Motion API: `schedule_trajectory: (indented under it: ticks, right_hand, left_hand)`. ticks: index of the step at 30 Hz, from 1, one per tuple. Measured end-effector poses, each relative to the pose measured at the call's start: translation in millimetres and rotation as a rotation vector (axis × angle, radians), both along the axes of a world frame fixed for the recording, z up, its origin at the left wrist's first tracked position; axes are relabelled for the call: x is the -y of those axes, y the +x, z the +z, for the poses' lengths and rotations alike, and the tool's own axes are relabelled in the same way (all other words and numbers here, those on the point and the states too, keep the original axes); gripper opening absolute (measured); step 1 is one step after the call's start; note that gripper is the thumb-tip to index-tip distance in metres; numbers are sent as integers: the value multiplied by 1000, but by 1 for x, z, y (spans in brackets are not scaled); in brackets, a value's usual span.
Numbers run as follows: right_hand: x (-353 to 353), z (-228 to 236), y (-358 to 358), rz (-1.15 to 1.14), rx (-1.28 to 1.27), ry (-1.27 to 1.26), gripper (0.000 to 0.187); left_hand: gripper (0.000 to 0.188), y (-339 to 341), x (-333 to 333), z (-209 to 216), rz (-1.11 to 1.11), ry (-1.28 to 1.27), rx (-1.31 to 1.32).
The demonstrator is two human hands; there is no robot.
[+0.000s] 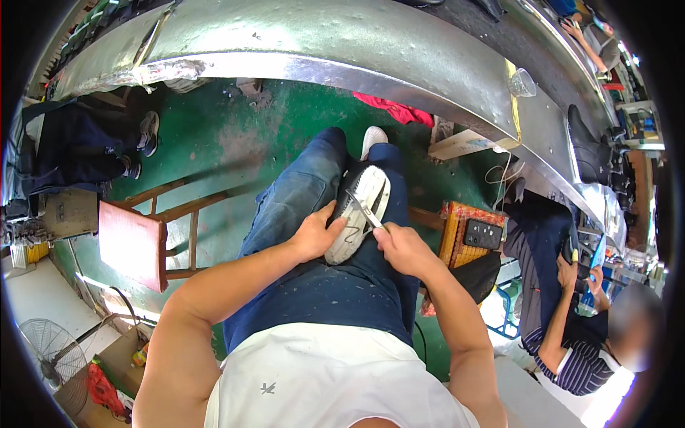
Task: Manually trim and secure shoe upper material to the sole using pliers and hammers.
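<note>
A dark shoe lies across my lap with its pale, scuffed sole [345,244] turned up. Dark curved lines run over the heel end, and the toe end points away from me. My left hand [317,232] is closed around the shoe's left side, thumb against the sole's edge. In my right hand [405,248] is a slim metal tool [366,213], gripped at its near end and laid slantwise over the middle of the sole. Its exact kind is not clear. A thin dark strand or wire shows beside the right fingertips.
A long metal bench [300,68] runs across the front, with a clear cup [521,83] on it. A wooden stool [133,241] stands left, a fan [53,357] behind it. On my right, a phone [483,234] rests on a woven seat; a co-worker [571,349] sits beyond.
</note>
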State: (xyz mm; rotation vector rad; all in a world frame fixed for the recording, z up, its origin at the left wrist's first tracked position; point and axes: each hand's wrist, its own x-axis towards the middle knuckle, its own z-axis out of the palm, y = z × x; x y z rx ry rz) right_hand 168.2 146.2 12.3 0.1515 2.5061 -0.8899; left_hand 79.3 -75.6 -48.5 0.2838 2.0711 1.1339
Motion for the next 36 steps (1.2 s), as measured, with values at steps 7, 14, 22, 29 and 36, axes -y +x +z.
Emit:
schedule_trajectory:
  ticks: [7, 14, 22, 29, 36]
  right_hand:
    - [-2, -14, 21, -66, 34, -113, 44]
    - [-15, -38, 72, -692, -63, -766, 48]
    - [-31, -20, 76, -683, -97, -529, 30]
    - [-33, 27, 27, -499, -309, -150, 35]
    - [-28, 2, -33, -480, -138, -272, 46]
  left_hand:
    - [110, -7, 3, 30, -215, -56, 24]
    - [95, -39, 5, 76, -705, -243, -407]
    - [72, -56, 76, 51, -957, -125, -1038]
    - [68, -40, 91, 52, -1022, -146, -934]
    - [74, -40, 80, 76, -808, -47, -682]
